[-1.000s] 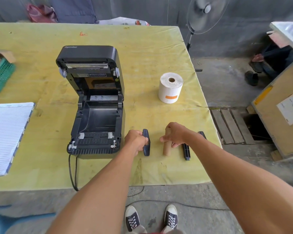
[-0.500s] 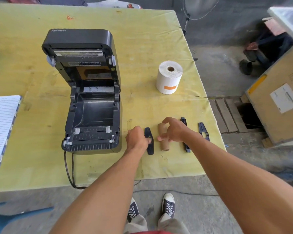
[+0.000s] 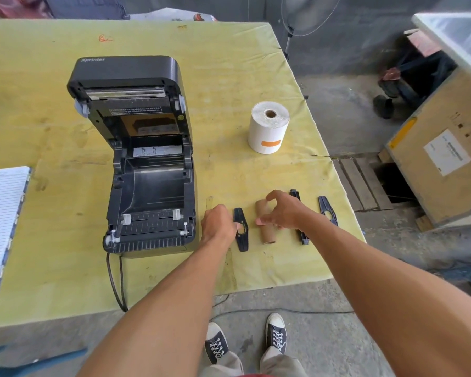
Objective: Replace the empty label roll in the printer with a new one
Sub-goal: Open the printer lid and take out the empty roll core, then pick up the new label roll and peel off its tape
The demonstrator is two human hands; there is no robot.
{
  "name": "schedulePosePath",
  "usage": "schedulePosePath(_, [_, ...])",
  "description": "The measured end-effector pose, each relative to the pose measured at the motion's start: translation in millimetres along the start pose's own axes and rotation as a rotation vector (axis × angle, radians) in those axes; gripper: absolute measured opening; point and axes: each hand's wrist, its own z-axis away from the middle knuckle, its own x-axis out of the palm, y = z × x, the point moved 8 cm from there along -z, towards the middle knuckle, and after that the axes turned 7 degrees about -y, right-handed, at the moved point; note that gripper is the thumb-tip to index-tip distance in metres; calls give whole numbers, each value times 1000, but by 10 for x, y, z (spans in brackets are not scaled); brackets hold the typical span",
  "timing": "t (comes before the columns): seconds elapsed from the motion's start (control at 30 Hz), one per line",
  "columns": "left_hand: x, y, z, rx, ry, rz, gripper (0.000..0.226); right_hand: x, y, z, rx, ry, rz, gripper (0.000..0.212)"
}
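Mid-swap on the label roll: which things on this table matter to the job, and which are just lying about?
Job:
printer, lid open
new label roll
empty core
black holder plates
spindle

Lying about:
lined notepad
standing fan
wooden crate

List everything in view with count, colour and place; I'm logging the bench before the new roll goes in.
printer: 1, black, lid open, left-centre of table
label roll: 1, white with orange tab, upright, right of printer
cardboard core: 1, brown, lying near the front edge
roll guide plates: 2, black, one left of the core, one far right
spindle bar: 1, black, right of the core
notebook: 1, white lined, table's left edge
table: 1, yellow-green cover
fan: 1, behind the table
crate: 1, brown, on floor at right
left hand: touching the left plate
right hand: over the core, fingers spread
shoes: 2, dark, below
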Motion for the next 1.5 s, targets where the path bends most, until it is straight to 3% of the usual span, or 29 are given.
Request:
schedulePosePath(0.23, [-252, 174, -5, 76, 40, -50, 5, -195, -10, 76, 35, 40, -18, 74])
schedulePosePath(0.67, [-984, 1509, -233, 503, 157, -248, 11, -1220, -247, 75, 28, 312, 101, 64])
schedulePosePath(0.87, [-982, 1997, -558, 585, 108, -383, 37, -1522, -200, -362, 17, 281, 112, 63])
schedulePosePath(1.03, [-816, 2215, -882, 540, 17, -690, 58, -1712, -126, -733, 2, 197, 103, 65])
schedulePosePath(1.13, [-727, 2286, -1094, 498, -50, -759, 61, -1779, -128, -937, -24, 144, 106, 68])
schedulePosePath(1.33, [-617, 2339, -1433, 490, -204, -622, 63, -1757, -115, -1279, -69, 46, -9, 74])
schedulePosePath(1.5, [-615, 2346, -1514, 467, -109, -234, 52, -1774, -60, -1366, -104, -14, -304, 70])
